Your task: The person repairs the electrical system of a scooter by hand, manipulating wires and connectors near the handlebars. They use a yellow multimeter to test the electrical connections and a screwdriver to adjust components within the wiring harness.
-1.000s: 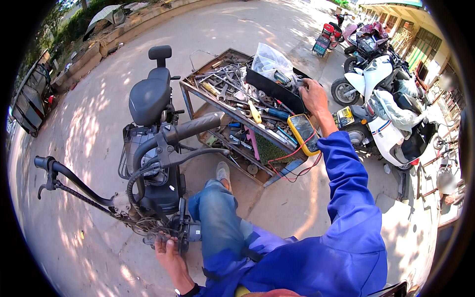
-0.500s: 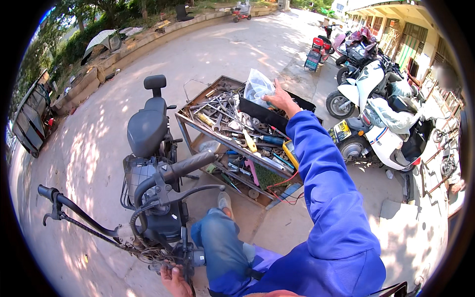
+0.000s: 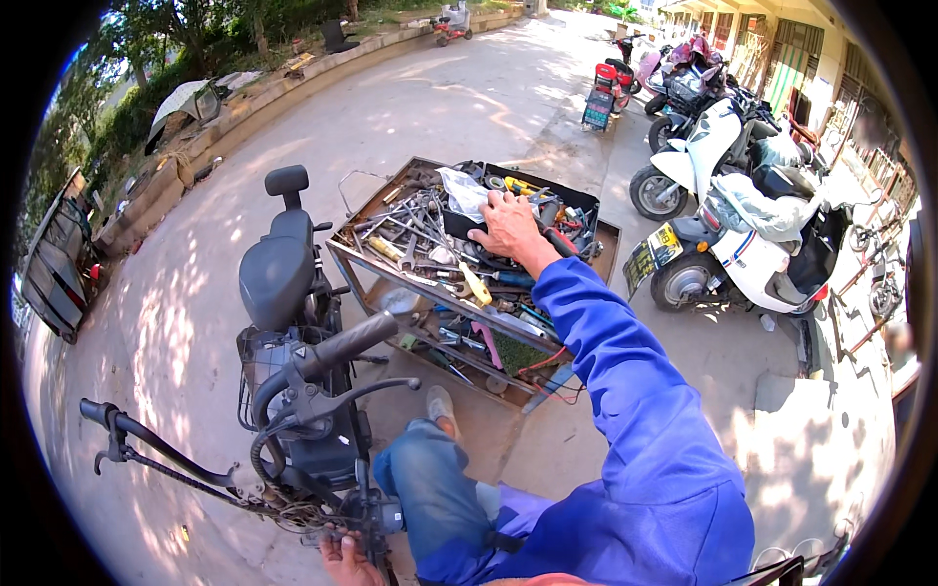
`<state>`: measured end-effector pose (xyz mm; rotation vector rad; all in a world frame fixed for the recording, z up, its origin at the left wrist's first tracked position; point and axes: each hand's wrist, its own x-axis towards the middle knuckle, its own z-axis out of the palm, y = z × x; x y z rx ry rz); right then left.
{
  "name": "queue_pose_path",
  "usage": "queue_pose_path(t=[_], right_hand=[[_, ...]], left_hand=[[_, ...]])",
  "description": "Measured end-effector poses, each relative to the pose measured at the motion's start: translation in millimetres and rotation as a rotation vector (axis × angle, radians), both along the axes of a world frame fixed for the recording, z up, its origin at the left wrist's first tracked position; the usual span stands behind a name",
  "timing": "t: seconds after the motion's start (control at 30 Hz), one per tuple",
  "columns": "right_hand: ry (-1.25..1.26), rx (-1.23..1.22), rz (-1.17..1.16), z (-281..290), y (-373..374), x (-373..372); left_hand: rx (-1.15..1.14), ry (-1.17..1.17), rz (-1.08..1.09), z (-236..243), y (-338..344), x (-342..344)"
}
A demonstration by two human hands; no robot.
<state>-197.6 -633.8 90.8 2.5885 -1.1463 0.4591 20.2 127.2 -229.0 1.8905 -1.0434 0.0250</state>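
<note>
My right hand reaches over a black tray on top of a metal tool cart. Its fingers are apart, with the thumb near the tray's near wall and the fingertips beside a clear plastic bag. Inside the tray lie tools with yellow and dark handles. Loose wrenches and a yellow-handled screwdriver lie around it. Low at the front of a black electric bike, my left hand has its fingers bent by the wiring; what they pinch is hidden.
The bike's handlebar and brake lever stand between my left arm and the cart. More tools fill the cart's lower shelf, with red wires hanging at its corner. Parked scooters line the right side; a kerb runs along the left.
My right hand has come down and left, bringing the plastic bag lower; the tray's tools now show. My left hand stays by the wiring. The whole view has shifted slightly.
</note>
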Motion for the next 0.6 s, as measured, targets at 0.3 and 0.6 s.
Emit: queue_pose_path(t=[0.3,0.6], right_hand=[[-0.345,0.216,0.008,1.0,-23.8,-3.2],[-0.477,0.245,-0.302,6.4,-119.1,-12.3]], left_hand=[[0.077,0.242,0.063,88.4,-33.2,-31.1],[-0.102,0.173,0.093,100.9,-45.2,-47.8]])
